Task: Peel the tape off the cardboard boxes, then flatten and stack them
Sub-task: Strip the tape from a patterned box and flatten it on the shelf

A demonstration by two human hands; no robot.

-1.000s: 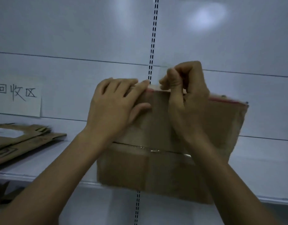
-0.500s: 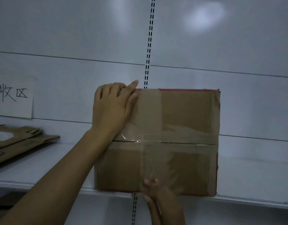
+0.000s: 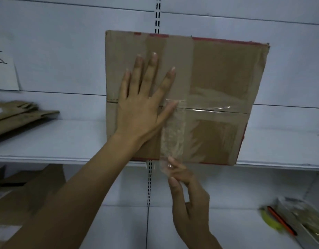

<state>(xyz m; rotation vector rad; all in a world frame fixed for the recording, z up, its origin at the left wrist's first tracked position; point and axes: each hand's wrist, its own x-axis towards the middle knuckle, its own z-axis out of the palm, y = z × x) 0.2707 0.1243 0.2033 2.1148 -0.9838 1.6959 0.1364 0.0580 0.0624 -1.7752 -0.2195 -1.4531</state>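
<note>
Head view shows the cardboard box (image 3: 218, 69) upright on the shelf (image 3: 56, 141), the left hand (image 3: 140, 108) spread flat against its face, apparently bracing it against the pull. The grip of the right hand (image 3: 189, 194) pinches the loose end of the tape strip (image 3: 173, 137) just below the box, likely to draw it off cleanly.

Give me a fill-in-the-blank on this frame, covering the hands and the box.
The left hand presses on the box with ____ fingers.
The right hand pinches the tape at a spot ____ the box's bottom edge.
Flattened cardboard lies on the shelf to the box's ____.
Missing words: straight; below; left.
</note>
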